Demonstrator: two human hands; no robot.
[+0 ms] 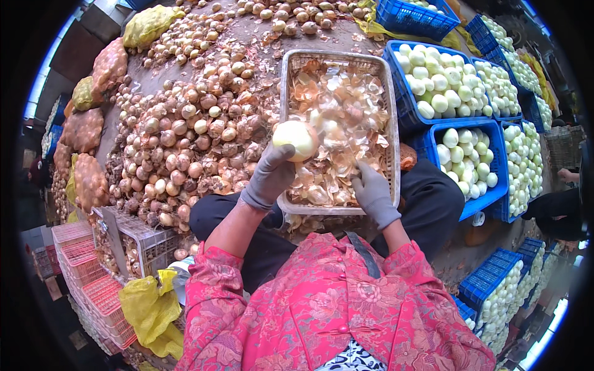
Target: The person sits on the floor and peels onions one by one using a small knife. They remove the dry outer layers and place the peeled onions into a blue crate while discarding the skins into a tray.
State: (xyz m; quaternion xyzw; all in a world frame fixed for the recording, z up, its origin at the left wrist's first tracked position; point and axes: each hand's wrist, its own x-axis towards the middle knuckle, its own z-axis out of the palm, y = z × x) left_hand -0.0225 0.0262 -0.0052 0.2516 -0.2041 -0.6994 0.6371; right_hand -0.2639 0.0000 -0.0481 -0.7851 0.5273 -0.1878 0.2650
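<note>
My left hand [274, 174], in a grey glove, grips a large onion [295, 140] over the left side of a pale plastic crate [287, 88]. The onion's upper surface is pale and bare, with some brownish skin at its right edge. Loose papery onion skins [343, 106] fill the crate. Also gloved, my right hand [374, 192] is over the crate's lower right part, close to the skins. Its fingers are bent together, and whether they hold something small cannot be made out.
Unpeeled onions [171, 139] spread in a heap on the left, with filled mesh sacks [109, 65] beyond. Blue crates [496, 185] of peeled onions stand on the right. Stacked pink crates [100, 297] and a yellow mesh bag [151, 310] sit lower left. Another person's hand [567, 175] shows far right.
</note>
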